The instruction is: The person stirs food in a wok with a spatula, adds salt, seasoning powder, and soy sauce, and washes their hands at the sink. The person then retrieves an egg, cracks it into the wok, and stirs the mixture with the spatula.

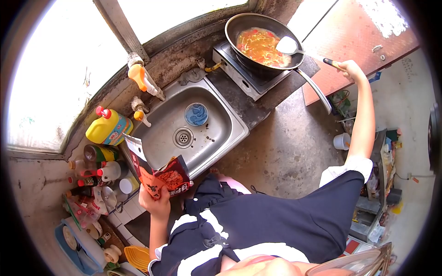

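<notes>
My left hand (155, 202) is closed round the lower part of a red seasoning packet (171, 178), held upright near the sink's front edge. At the upper right my right hand (351, 71) grips the dark handle of a ladle (287, 46). The ladle's white head rests over the right side of a black pan (233, 28), touching an orange-red soup (261, 45) with yellow and red bits. The pan sits on a portable gas stove (251, 85), and its long metal handle points down to the right.
Left of the stove, a steel sink (221, 152) holds a container of blue material (196, 114). Two taps with orange parts (137, 76) stand behind it. A yellow detergent jug (108, 126) and several bottles line the left side. A reddish table (340, 46) lies right of the pan.
</notes>
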A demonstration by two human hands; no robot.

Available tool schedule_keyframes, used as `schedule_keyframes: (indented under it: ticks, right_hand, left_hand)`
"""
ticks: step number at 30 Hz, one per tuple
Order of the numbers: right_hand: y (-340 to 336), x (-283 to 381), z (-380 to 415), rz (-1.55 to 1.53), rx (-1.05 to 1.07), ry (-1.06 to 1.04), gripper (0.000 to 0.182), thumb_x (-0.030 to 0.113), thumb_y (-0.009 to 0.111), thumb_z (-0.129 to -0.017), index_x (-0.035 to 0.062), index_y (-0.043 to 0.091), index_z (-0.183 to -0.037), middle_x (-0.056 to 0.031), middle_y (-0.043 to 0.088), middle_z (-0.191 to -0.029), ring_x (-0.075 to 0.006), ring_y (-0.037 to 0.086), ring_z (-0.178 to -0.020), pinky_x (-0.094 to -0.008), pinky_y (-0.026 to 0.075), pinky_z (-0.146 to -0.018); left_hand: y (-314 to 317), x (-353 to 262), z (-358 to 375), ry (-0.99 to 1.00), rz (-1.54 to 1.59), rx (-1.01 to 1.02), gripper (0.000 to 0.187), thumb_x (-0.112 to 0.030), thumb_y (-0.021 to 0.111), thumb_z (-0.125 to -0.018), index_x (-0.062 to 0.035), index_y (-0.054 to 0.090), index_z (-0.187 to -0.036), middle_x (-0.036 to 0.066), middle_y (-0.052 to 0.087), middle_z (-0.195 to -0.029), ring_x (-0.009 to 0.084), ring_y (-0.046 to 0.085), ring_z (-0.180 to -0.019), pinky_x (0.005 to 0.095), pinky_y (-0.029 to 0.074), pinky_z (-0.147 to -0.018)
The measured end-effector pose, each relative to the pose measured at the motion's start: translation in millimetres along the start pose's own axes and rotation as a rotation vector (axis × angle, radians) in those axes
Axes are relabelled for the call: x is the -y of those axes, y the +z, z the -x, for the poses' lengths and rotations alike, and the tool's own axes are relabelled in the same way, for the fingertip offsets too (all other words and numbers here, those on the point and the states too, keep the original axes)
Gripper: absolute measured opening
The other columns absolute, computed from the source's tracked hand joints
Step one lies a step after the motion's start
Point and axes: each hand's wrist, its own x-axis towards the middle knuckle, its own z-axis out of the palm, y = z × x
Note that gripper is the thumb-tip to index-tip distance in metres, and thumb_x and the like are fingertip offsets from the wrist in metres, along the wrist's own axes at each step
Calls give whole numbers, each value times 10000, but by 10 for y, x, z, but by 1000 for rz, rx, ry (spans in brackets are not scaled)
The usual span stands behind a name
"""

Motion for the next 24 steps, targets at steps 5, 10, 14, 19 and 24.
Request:
schedule_keyframes:
  ticks: [5,10,14,19,24]
  right_hand:
    - [202,-107,-115,-169,140,54,319,354,503,-903,54,589,-841,79,345,-484,-39,228,-353,-226,161,-345]
    - [540,-95,-331,-412,346,35,323,324,479,-931,19,577,-890,95,337,-502,-5,229,-367,-176,182,-332]
    - [619,25,-375,-439,393,-2,322,305,468,-945,2,569,-911,100,336,-514,6,230,-376,-159,181,-332]
    - [402,35,-265,-403,368,-61,309,302,453,-952,21,579,-919,98,331,-510,-2,229,-375,-173,166,-335]
    - [102,-67,9,-349,215,-27,300,315,444,-949,60,589,-885,97,320,-488,-19,210,-359,-192,161,-337]
  left_hand:
    - [-15,-36,-19,-9,14,-24,413,-203,692,-776,65,533,-1046,165,611,-817,325,607,-672,365,482,-633]
    - [-44,-29,7,-23,-28,-46,419,-206,690,-776,67,525,-1048,164,600,-788,335,598,-657,369,479,-622]
    - [-78,-53,13,-42,-13,-44,418,-208,691,-775,67,527,-1045,167,601,-795,338,597,-658,369,478,-622]
    - [-67,-33,-8,-30,-24,-44,419,-213,692,-776,67,529,-1041,171,609,-826,333,598,-658,365,480,-626]
    - [-47,-18,-38,-20,4,-26,417,-209,691,-774,66,531,-1043,167,613,-826,319,601,-654,357,482,-623]
